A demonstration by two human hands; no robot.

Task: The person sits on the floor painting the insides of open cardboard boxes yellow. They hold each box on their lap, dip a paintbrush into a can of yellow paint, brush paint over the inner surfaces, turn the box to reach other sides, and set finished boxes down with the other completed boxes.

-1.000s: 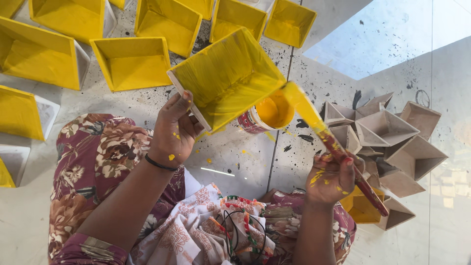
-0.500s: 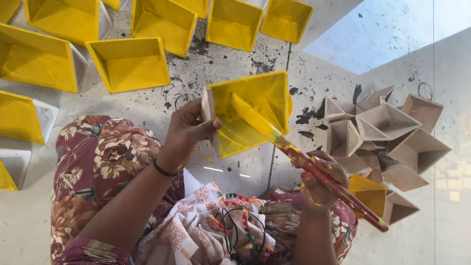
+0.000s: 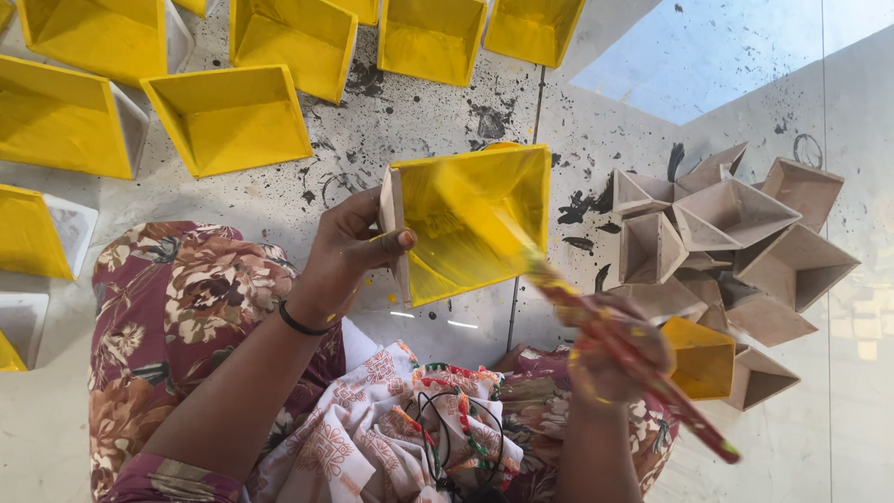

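Two hands are at work on one small square tray, which is held tilted above the paint-spattered floor, just over the lap. The tray is gripped at its left wall by the left hand, closed around the rim with the thumb pressed onto the inner yellow face and the fingers wrapped behind. A paintbrush is clasped in the right hand, whose fingers are curled shut around the red, paint-smeared handle; the bristles are laid across the inside of the tray, blurred in motion. Beyond the tray, rows of yellow painted trays are spread on the floor, and to the right of the tray a heap of bare unpainted trays is piled, with one half-yellow tray at its near edge. The tray appears light and stiff, probably thin board, since it is carried by one hand at a single wall without sagging. Its wet yellow faces are likely to be slippery and easily smudged, so the unpainted outer wall and rim would be judged the safest place for a hold. A firm pinch is probably tolerated, though the thin walls might give at the joints under a hard squeeze.
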